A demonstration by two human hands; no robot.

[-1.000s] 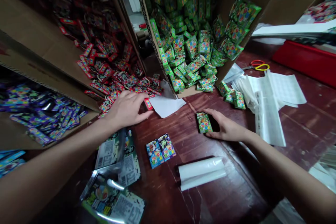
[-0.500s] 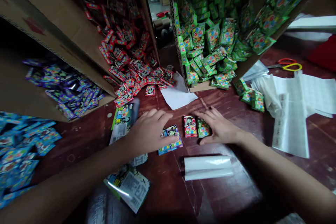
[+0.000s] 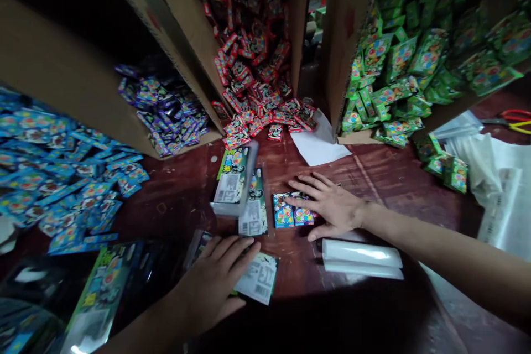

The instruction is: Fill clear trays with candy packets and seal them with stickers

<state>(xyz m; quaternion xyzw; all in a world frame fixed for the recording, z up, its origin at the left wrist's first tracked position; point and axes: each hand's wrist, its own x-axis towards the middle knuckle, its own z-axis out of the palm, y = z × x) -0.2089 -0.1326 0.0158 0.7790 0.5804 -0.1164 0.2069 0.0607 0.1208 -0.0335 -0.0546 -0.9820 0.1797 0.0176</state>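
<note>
My right hand (image 3: 334, 204) lies spread, palm down, over a row of small printed boxes. A blue box (image 3: 284, 214) and a purple box (image 3: 304, 217) show at its fingertips; whatever is under the palm is hidden. Lower left, my left hand (image 3: 222, 274) stretches its fingers across a printed packaging card (image 3: 261, 279) with a white barcode panel, covering part of it. Whether those fingers press on the card I cannot tell. Between the hands and the cartons lie further printed packs, one a clear plastic package (image 3: 234, 177). A rolled clear-white plastic sheet (image 3: 360, 259) rests below my right wrist.
Blue boxes (image 3: 83, 177) pile up at left. Cardboard cartons spill purple boxes (image 3: 174, 116), red boxes (image 3: 265, 105) and green boxes (image 3: 398, 94). White paper (image 3: 317, 141) lies before them. Scissors (image 3: 516, 120) and plastic sheets (image 3: 506, 199) are at right; a shiny pack (image 3: 99, 293) sits lower left.
My view has swung left. My left hand has left the blue and purple boxes for the packaging card nearer me. My right hand has slid left along the row, covering the red and green boxes.
</note>
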